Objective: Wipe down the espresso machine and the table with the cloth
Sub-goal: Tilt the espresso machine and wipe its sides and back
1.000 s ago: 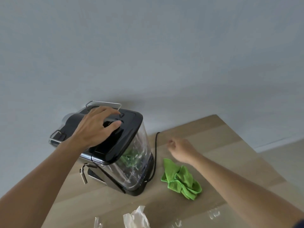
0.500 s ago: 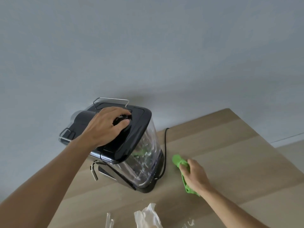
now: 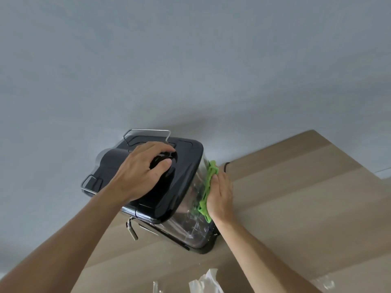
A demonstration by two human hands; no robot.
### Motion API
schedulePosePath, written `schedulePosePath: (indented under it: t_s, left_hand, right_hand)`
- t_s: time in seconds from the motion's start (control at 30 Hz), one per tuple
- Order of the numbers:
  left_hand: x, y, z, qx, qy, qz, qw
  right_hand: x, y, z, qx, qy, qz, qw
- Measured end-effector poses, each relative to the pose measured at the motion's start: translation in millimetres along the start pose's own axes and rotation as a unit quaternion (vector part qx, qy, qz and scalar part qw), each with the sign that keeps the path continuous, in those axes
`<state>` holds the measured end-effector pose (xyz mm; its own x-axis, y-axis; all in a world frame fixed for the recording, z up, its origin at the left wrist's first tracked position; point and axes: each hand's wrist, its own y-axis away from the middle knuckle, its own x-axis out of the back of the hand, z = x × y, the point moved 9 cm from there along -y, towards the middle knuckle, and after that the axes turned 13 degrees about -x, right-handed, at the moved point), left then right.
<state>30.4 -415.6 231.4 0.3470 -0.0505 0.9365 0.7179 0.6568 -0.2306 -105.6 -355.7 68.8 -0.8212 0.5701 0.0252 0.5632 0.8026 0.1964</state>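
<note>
The right hand (image 3: 220, 193) was laid flat, pressing the crumpled green cloth (image 3: 208, 187) against the glossy side of the black espresso machine (image 3: 182, 166); the top was steadied by the left hand (image 3: 141, 172), fingers spread; the machine-wiping step was judged under way; a downward stroke seemed called for next; the pale wooden table (image 3: 306, 197) remained to be wiped.

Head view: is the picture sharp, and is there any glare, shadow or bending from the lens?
Head view: mostly sharp; light is soft and even. The espresso machine throws a faint shadow on the wall behind it, and its shiny side mirrors the green cloth under the right hand. The wide lens tilts the table edges.
</note>
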Motion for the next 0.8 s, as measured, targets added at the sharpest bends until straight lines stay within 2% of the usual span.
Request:
schedulePosePath:
  t_s: [0.13, 0.2, 0.27, 0.33, 0.4, 0.53, 0.7, 0.8]
  left_hand:
    - [0.0, -0.4, -0.6, -0.002, -0.01, -0.002, 1.0]
    - [-0.3, -0.1, -2.0, 0.0, -0.011, -0.002, 1.0]
    - [-0.2, -0.4, -3.0, 0.002, -0.009, -0.002, 1.0]
    - [-0.9, -0.6, -2.7, 0.003, -0.01, -0.006, 1.0]
    - [-0.3, -0.5, -2.2, 0.005, -0.014, -0.007, 1.0]
    - [-0.5, -0.7, -1.5, 0.008, -0.021, -0.012, 1.0]
    - [-0.9, -0.4, -0.5, 0.013, -0.015, -0.015, 1.0]
    - [0.0, -0.1, -1.1, 0.018, -0.015, -0.012, 1.0]
  right_hand:
    - [-18.0, -18.3, -34.0, -0.005, -0.121, -0.084, 0.989]
    - [-18.4, -26.8, -36.7, -0.002, -0.125, -0.109, 0.986]
    - [-17.3, -29.5, -16.4, -0.038, -0.132, -0.123, 0.983]
    - [-15.6, -27.8, 3.1, -0.079, -0.141, -0.116, 0.98]
    - [-16.5, -28.6, -5.8, -0.086, -0.167, -0.107, 0.976]
    - [-17.5, -28.7, -44.4, 0.001, -0.185, -0.092, 0.978]
    - [-20.0, -28.2, 6.0, -0.104, -0.19, -0.109, 0.97]
    - [-18.1, -27.5, -27.3, -0.066, -0.2, -0.104, 0.972]
